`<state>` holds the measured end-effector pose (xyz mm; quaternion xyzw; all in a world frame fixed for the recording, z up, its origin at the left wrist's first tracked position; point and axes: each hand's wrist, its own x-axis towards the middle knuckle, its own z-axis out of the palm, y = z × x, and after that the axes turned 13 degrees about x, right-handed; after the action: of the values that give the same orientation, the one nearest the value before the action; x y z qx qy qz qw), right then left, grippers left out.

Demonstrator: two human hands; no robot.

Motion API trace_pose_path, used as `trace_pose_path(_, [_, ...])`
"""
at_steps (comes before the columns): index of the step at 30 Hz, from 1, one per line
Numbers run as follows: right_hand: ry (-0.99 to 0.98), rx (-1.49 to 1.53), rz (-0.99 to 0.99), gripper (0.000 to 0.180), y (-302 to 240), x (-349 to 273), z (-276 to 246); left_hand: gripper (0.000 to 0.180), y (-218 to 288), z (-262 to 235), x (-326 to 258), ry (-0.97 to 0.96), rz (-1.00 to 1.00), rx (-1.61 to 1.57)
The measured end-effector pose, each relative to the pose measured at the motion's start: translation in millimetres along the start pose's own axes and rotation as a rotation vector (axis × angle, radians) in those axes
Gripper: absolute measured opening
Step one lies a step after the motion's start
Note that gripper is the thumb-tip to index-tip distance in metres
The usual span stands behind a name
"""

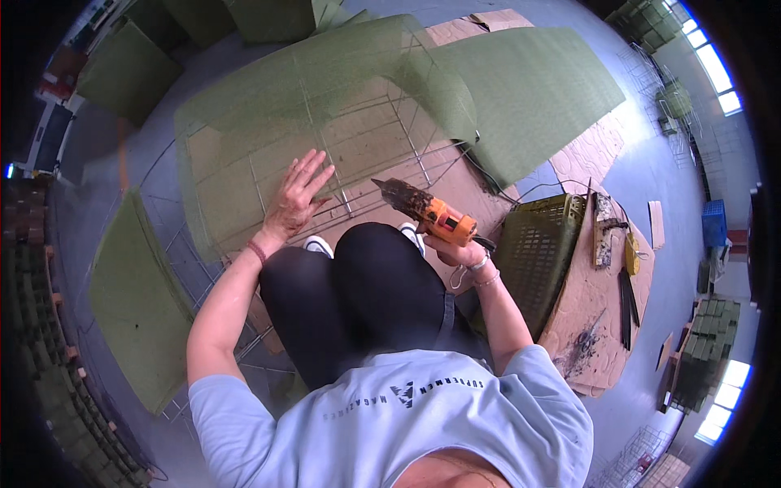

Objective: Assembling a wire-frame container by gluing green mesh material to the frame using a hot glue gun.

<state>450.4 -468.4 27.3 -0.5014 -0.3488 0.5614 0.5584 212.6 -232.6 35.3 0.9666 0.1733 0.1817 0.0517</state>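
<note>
Gripping an orange power-type hand tool [449, 221], the person's right hand [457, 250] has its fingers curled around the lower part, though their exact placement is partly hidden. The tool lies ahead of these fingers, its dark, heavily crusted nozzle [404, 198] pointing forward and left, toward the left hand [290, 202]. That hand is open and holds nothing; its fingers are extended and slightly parted, with the thumb standing away from them. Whether the left fingertips touch the green mesh [236, 102] beyond them cannot be determined. Ahead of both hands, a metal wire frame [345, 198] shows through and beside the mesh, with brown cardboard [468, 185] beneath. Ahead and to the right of the right fingers lies a larger green sheet [533, 93]; well to the left of the left fingers stands a curved green panel [134, 297]. Just right of the right fingers is an olive plastic crate [538, 256]. Farther right of them, a stained cardboard sheet [565, 333] bears a black-smeared block [603, 236], a yellow item [632, 254] and dark strips [626, 309]. Below the fingers are the person's dark-trousered knees [382, 264].
</note>
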Motion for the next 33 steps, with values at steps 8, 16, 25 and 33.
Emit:
trace_pose_path(8, [0.035,0.021,-0.137,0.035,18.7,-27.3,-31.3,0.054,-15.7,12.1,21.8,-0.003,0.027,0.286])
trace_pose_path(16, [0.035,0.1,-0.182,0.034,12.0,-9.3,-19.2,0.036,-28.2,28.8,48.3,0.162,-0.105,-0.002])
trace_pose_path(25, [-0.145,0.042,-0.177,0.02,6.0,54.2,21.6,0.038,-29.5,31.6,46.3,0.213,-0.192,-0.058])
trace_pose_path(33, [-0.141,0.028,-0.113,0.022,16.0,73.3,26.2,0.038,-29.1,30.2,47.3,0.208,-0.205,-0.03])
